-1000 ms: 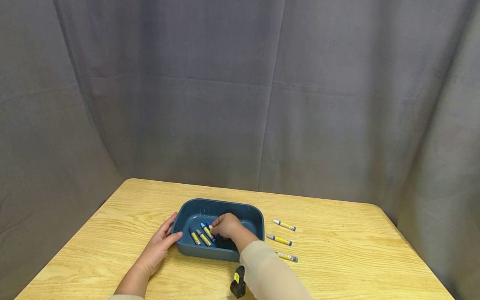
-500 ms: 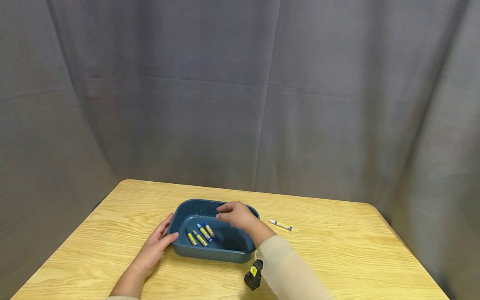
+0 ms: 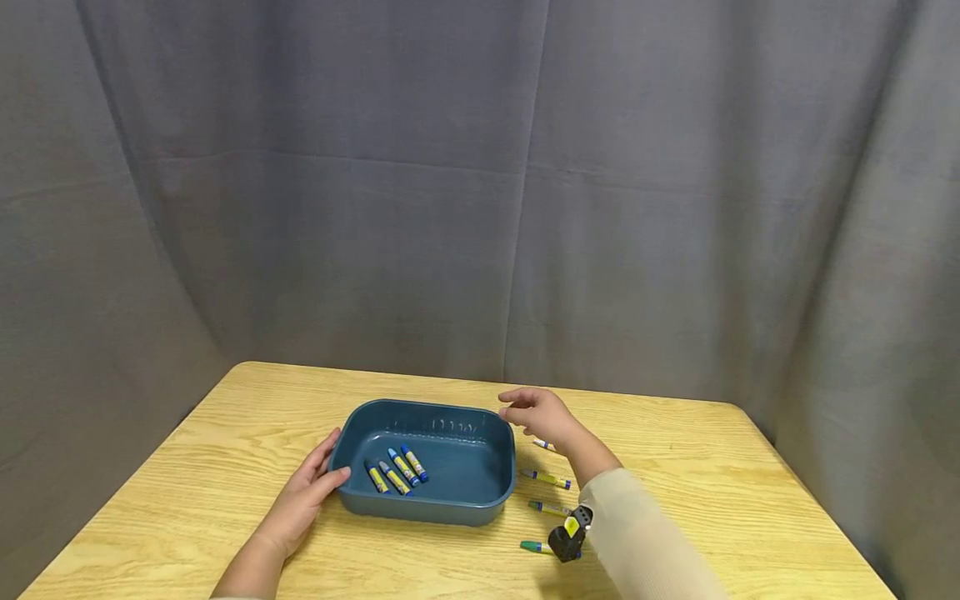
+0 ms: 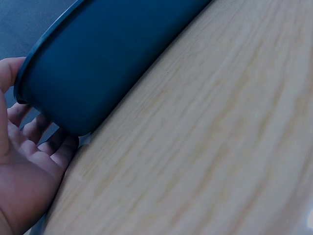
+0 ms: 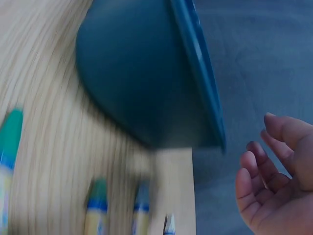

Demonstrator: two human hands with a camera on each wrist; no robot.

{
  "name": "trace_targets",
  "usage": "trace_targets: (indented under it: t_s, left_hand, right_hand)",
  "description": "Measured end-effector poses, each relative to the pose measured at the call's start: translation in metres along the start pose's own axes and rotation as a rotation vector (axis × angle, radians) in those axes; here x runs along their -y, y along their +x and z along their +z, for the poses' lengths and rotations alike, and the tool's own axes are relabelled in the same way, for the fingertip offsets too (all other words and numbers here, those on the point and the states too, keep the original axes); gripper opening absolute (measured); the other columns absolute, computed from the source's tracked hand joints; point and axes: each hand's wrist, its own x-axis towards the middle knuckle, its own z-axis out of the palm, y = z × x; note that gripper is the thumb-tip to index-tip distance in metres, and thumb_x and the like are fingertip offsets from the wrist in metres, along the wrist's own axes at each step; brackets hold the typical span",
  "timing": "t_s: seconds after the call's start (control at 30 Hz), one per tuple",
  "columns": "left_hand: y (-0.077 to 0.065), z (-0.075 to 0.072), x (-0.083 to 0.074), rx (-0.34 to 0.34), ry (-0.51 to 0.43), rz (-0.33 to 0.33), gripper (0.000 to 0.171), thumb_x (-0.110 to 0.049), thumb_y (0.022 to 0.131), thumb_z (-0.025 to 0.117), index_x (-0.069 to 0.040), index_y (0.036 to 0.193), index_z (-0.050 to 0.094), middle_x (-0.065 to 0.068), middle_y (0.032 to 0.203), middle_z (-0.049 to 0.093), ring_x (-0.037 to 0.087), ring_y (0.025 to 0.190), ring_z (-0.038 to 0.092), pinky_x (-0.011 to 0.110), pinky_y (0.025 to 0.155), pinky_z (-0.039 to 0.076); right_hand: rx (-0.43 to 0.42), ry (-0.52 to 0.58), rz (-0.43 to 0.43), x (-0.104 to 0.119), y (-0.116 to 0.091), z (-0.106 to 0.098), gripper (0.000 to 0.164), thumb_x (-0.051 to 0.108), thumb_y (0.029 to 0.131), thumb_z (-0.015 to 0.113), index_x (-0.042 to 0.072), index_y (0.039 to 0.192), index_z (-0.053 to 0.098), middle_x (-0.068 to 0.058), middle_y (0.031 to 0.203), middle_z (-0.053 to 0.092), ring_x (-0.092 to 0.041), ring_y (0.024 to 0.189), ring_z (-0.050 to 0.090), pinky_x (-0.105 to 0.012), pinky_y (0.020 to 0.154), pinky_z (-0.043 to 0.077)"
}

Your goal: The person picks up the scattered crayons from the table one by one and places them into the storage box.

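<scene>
A dark teal bin [image 3: 420,511] stands on the table with several yellow-and-blue crayons [image 3: 395,478] lying side by side in its left half. At its left end my left hand [image 3: 298,500] grips it, thumb at the rim and fingers against the outer wall; the left wrist view shows the fingers [image 4: 36,129] low beside the wall. My right hand [image 3: 542,417] is raised by the bin's back right corner, fingers loosely bent and holding nothing. Beneath my right hand and forearm, more crayons [image 3: 550,479] lie in a column, some partly covered.
A green-tipped crayon [image 3: 534,547] lies nearest the front of that column. A black device with a yellow mark [image 3: 568,533] sits on my right wrist and overlaps it. The wooden table [image 3: 675,467] ends at a grey curtain [image 3: 375,208] behind.
My right hand has let go of a crayon in the bin, then risen and moved right, out past the rim. My left hand stays on the bin's left end.
</scene>
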Motion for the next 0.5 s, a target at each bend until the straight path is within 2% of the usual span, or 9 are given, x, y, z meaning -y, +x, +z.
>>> trace_targets:
  t_s: [0.17, 0.5]
  left_hand:
    - [-0.001, -0.001, 0.0, -0.001, 0.005, -0.003, 0.071, -0.018, 0.099, 0.052, -0.013, 0.158, 0.014, 0.018, 0.164, 0.016, 0.032, 0.149, 0.02, -0.003, 0.088, 0.03]
    - [-0.002, -0.003, 0.001, -0.001, -0.001, -0.004, 0.071, -0.018, 0.1, 0.052, -0.013, 0.159, 0.013, 0.018, 0.164, 0.016, 0.031, 0.148, 0.019, -0.003, 0.088, 0.03]
  right_hand:
    - [-0.01, -0.023, 0.025, -0.018, -0.007, -0.013, 0.035, 0.018, 0.095, 0.063, 0.004, 0.127, 0.063, -0.016, 0.115, 0.066, -0.029, 0.105, 0.063, -0.043, 0.084, 0.054]
    - [-0.038, -0.064, 0.061, -0.05, -0.016, -0.029, 0.038, 0.015, 0.094, 0.063, -0.001, 0.129, 0.06, -0.017, 0.112, 0.064, -0.024, 0.095, 0.059, -0.041, 0.078, 0.052]
